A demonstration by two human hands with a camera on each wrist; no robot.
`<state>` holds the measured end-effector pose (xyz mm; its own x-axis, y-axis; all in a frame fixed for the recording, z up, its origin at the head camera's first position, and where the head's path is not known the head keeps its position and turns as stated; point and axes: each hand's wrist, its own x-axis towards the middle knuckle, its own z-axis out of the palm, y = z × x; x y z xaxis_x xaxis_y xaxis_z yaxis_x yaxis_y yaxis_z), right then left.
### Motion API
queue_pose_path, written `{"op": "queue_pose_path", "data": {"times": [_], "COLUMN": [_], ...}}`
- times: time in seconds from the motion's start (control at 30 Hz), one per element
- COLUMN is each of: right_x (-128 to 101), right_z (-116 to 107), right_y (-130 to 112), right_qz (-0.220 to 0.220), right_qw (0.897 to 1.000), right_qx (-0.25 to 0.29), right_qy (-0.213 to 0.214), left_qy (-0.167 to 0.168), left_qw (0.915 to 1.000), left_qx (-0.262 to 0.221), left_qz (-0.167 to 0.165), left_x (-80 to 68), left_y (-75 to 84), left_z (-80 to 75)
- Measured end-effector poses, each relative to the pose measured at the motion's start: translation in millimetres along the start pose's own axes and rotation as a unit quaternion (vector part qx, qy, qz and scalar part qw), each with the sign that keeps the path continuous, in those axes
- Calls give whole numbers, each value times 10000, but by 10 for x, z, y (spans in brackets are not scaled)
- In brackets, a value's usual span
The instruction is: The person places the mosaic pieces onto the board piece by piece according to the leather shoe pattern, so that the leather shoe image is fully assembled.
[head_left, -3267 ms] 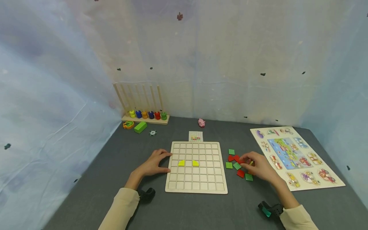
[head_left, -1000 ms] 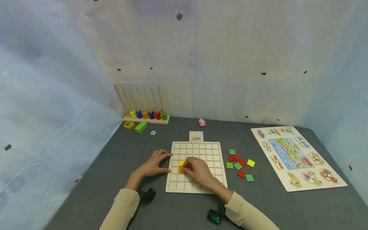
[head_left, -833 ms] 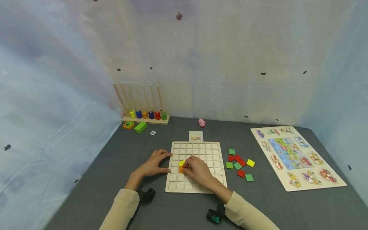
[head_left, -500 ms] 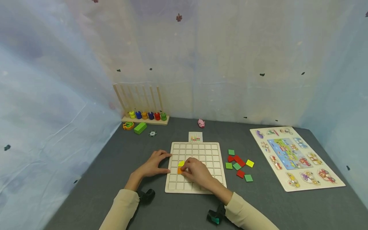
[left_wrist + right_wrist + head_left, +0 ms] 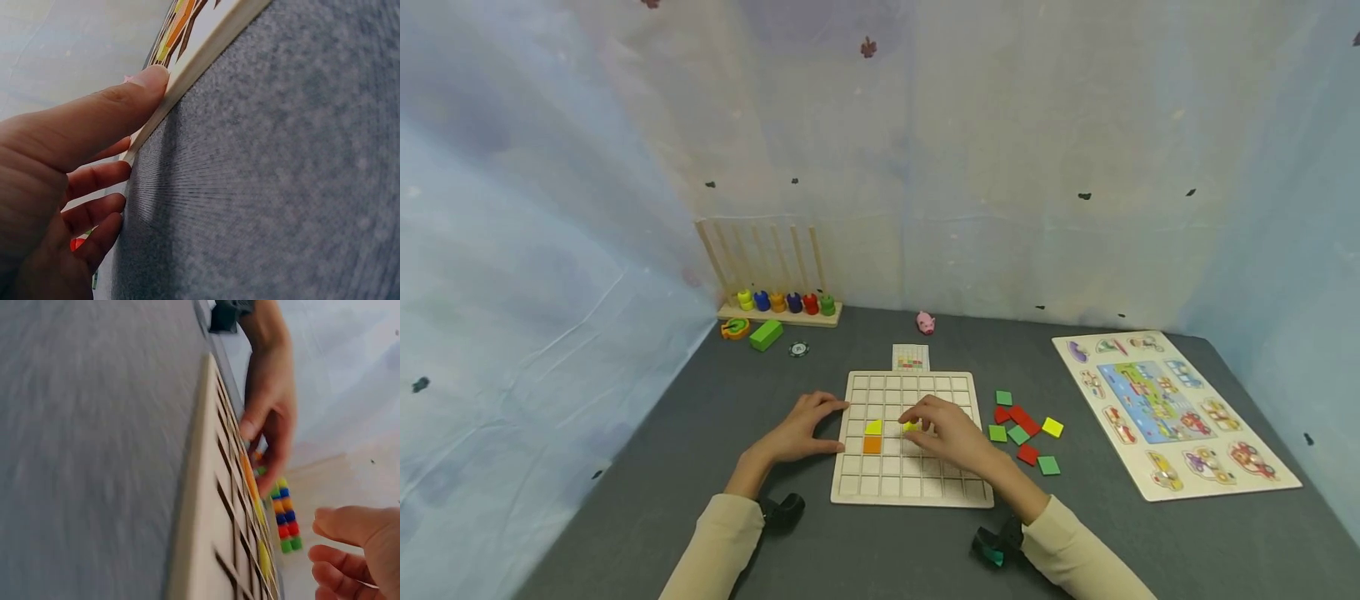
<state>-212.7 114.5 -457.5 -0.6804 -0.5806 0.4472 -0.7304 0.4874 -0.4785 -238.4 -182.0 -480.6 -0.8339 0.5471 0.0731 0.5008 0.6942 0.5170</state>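
A pale wooden grid board [image 5: 955,492] lies flat on the dark table. My left hand [image 5: 801,429] rests at its left edge; in the left wrist view the thumb [image 5: 119,112] touches the rim, with the other fingers extended farther along it. On the board, an orange square tile [image 5: 872,445] sits in a cell directly below a yellow cut-corner tile [image 5: 873,427]. Over the board's middle hovers my right hand [image 5: 951,433], fingers loosely bent and holding nothing; it partly hides a second yellow tile [image 5: 910,427]. In the right wrist view its fingertips [image 5: 328,519] are apart.
Several green and red tiles [image 5: 1027,454] and a yellow tile [image 5: 1052,427] lie right of the board. A pattern card [image 5: 911,357] touches its far edge. Behind are a pink pig [image 5: 926,322], a peg rack [image 5: 782,315], a green block [image 5: 766,335] and a chip [image 5: 799,349]. A picture puzzle [image 5: 1172,417] lies far right.
My right hand brought the orange tile from the right-hand pile, set it in the board, let go and moved right. The yellow tile in the pile came into view. My left hand stayed put.
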Motion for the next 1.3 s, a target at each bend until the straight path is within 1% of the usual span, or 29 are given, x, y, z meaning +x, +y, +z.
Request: {"op": "queue_pose_path", "data": {"times": [0.1,0.17,0.23,0.43,0.57,0.7,0.83,0.97,1.03,1.2,1.3], "right_x": [-88,-154,-226,-466,-646,-811,-952,-1064,-1105,-1178,-1208], "right_z": [-141,-232,-333,-615,-760,-888,-988,-1050,-1072,-1120,-1129], "right_y": [105,183,244,427,558,668,755,815,839,896,926], "right_qz": [-164,-173,-18,627,761,803,1009,1236,1339,1792,1924], "right_qw": [9995,9987,9980,9932,9915,9897,9875,9848,9830,9763,9742], "right_qx": [-67,-181,-341,-741,-785,-915,-1011,-1137,-1214,-1215,-1179], "right_qy": [269,433,523,647,711,749,671,439,328,60,-50], "left_qy": [-11,-23,-23,-24,-28,-38,-73,-90,-99,-93,-78], "left_qw": [10000,10000,10000,10000,10000,10000,9999,9999,9998,9998,9998], "left_qx": [-16,-44,-40,9,-8,-8,-32,-49,-61,-94,-103], "left_qz": [37,35,26,30,66,14,-114,-120,-131,-141,-118], "left_x": [2,1,2,-2,-4,-1,7,4,2,-2,-6], "left_y": [-1,4,6,8,3,1,8,7,5,0,-1], "left_z": [2,-2,-3,-6,-3,4,7,3,0,-8,-11]}}
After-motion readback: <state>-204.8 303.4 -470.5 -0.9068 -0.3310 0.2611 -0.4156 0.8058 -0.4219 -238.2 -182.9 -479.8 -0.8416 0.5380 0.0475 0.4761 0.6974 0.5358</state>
